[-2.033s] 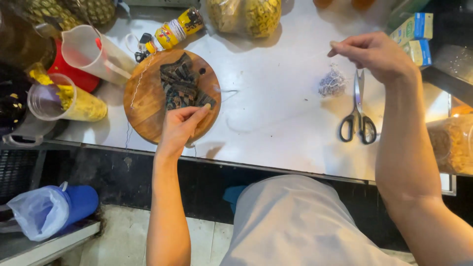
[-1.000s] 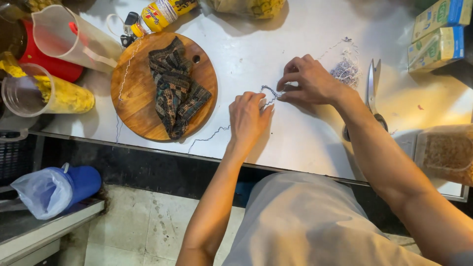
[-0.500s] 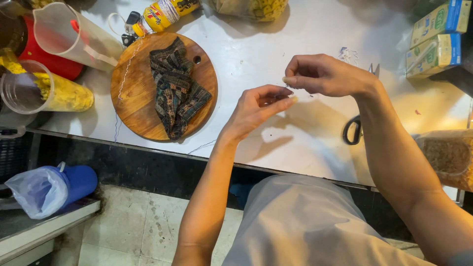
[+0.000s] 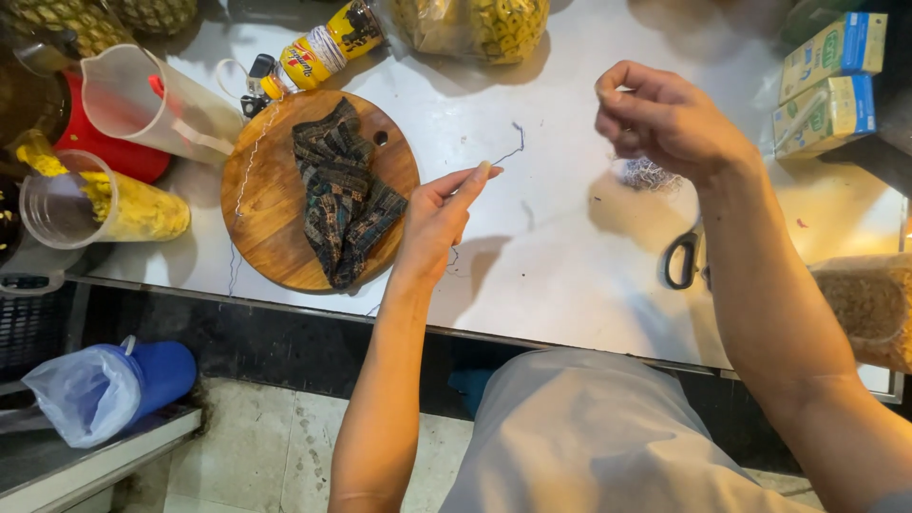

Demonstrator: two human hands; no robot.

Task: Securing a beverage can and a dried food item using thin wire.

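Taking the round wooden cutting board (image 4: 275, 228) as the landmark: far left of it, below the counter edge, a blue container (image 4: 157, 375) sits with a clear plastic bag (image 4: 81, 394) stuffed in its mouth. Just left of the board lies a clear plastic cup (image 4: 95, 204) on its side, holding yellow pieces. Above that cup, a clear measuring jug (image 4: 142, 104) leans against a red container (image 4: 104, 152); what the jug holds cannot be told. Touching the board's upper edge is a small bottle (image 4: 318, 47) with a yellow label, lying tilted. On the board itself lies a folded strip of dark patterned cloth (image 4: 342, 195).

Right of the board, the left hand (image 4: 437, 218) hovers over the white counter (image 4: 532, 256), thumb and forefinger pressed together on a thin blue thread (image 4: 508, 157) that rises from the fingertips. Above and right of the board, a clear bag (image 4: 475, 24) holds yellow rings of fruit. Further right, the right hand (image 4: 665, 119) is raised, fingers curled closed; whether it pinches the thread's other end cannot be told. Beneath it lie a small tangle of thread (image 4: 646, 174) and black-handled scissors (image 4: 682, 258). Farthest right stand two drink cartons (image 4: 831, 81), and below them a clear container (image 4: 869, 304) of brown crumbly stuff.
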